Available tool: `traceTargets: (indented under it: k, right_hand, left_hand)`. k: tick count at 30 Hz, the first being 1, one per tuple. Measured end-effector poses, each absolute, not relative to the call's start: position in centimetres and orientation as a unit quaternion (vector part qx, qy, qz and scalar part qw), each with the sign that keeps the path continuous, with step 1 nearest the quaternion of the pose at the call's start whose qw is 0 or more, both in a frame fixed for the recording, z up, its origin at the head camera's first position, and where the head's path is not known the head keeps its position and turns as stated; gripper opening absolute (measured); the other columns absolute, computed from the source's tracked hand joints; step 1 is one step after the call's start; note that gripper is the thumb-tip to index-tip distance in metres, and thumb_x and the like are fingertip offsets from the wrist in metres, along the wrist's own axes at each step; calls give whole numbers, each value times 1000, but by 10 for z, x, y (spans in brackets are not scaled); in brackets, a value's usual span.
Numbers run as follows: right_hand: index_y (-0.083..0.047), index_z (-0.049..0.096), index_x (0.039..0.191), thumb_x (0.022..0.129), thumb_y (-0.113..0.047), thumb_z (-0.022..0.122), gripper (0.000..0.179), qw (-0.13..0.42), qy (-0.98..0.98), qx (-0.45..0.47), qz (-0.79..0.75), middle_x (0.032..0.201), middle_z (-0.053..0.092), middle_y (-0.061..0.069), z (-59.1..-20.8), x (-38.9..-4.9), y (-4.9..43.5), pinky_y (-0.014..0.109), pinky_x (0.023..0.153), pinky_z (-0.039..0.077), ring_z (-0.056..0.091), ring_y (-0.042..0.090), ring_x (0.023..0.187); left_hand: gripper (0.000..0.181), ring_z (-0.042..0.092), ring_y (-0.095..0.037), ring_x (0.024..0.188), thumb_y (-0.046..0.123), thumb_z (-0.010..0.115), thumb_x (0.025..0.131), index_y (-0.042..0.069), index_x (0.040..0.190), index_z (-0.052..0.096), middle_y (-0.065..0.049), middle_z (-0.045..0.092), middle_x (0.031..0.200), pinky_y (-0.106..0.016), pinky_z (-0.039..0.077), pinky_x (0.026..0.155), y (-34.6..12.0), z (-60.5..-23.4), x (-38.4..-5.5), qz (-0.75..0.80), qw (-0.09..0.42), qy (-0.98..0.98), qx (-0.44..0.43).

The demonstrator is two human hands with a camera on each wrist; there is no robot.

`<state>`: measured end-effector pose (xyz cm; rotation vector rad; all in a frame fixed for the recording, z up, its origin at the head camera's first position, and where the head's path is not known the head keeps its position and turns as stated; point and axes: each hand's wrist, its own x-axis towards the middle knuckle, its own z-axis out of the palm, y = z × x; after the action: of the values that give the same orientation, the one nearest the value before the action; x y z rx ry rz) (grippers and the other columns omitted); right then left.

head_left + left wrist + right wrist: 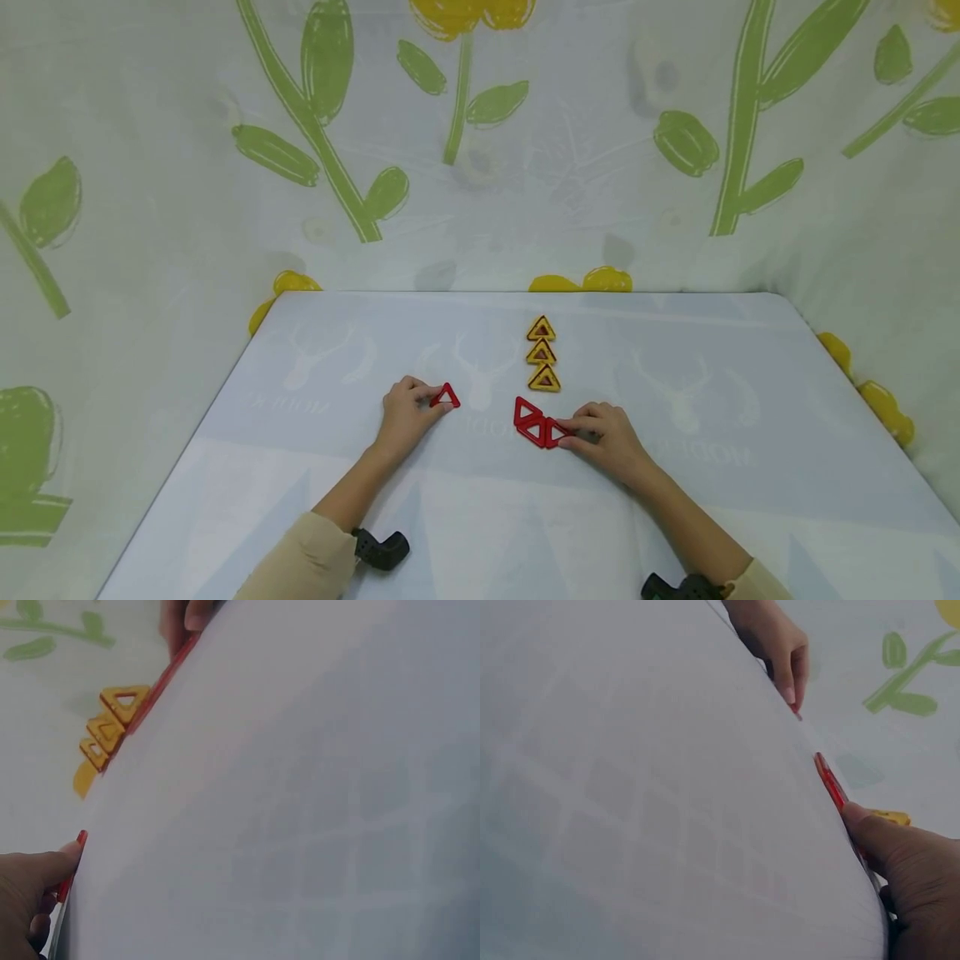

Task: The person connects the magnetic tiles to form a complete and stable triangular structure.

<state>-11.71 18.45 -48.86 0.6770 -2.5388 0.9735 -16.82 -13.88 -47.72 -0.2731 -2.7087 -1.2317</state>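
My left hand (406, 412) pinches a single red triangle frame (453, 392) between thumb and fingers, close over the table. To its right, my right hand (606, 440) pinches another red triangle frame (551, 434) at its outer corner. That piece lies edge to edge with two more red triangle frames (518, 414), together forming a fan shape flat on the tabletop. In the left wrist view the left thumb (52, 864) presses on its red triangle (80, 838). The right wrist view shows the right thumb (862, 817) on the red pieces (829, 780), seen edge-on.
Three yellow triangle pieces (543, 353) with dark inner edges stand in a column behind the red group. The pale printed tablecloth (315, 450) covers the table, whose far edge meets a hanging cloth (525, 192) with green leaves and yellow flowers. Black wrist devices (382, 550) sit on both forearms.
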Motion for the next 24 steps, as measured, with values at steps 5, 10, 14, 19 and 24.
traceTargets:
  k: [5, 10, 14, 19, 24]
  right_hand:
    - [-10, 76, 97, 69, -13, 82, 28, 174, -892, 239, 343, 83, 62, -4, -488, -117, 184, 27, 67, 37, 48, 8, 76]
    - [-10, 77, 96, 69, -13, 82, 28, 173, -891, 240, 343, 83, 62, -4, -489, -117, 184, 27, 67, 37, 48, 7, 75]
    - [-10, 77, 96, 69, -13, 82, 28, 177, -889, 243, 345, 83, 62, -4, -489, -118, 185, 27, 66, 38, 48, 8, 75]
    - [-10, 77, 95, 68, -13, 82, 28, 185, -886, 250, 344, 82, 62, -4, -491, -118, 185, 27, 66, 38, 49, 8, 75]
    - [-10, 77, 95, 67, -13, 83, 28, 192, -883, 257, 343, 82, 62, -5, -492, -119, 186, 28, 66, 38, 49, 7, 74]
  left_hand:
    - [31, 50, -25, 87, 14, 79, 75, 1, 102, 73, -8, 57, 93, -40, 33, 81, -132, -476, -159, -419, 87, -897, -108]
    - [30, 49, -22, 84, 15, 80, 74, 1, 100, 74, -5, 56, 91, -37, 33, 78, -124, -477, -149, -420, 87, -896, -117]
    - [29, 49, -18, 79, 14, 81, 73, 2, 98, 74, -2, 56, 87, -33, 35, 74, -118, -479, -144, -418, 102, -892, -140]
    - [26, 49, -14, 75, 13, 82, 71, 3, 93, 75, 1, 54, 82, -32, 36, 72, -111, -484, -138, -412, 126, -886, -173]
    - [26, 49, -13, 75, 15, 83, 70, 4, 92, 76, 3, 54, 81, -34, 36, 74, -104, -484, -132, -399, 125, -889, -189]
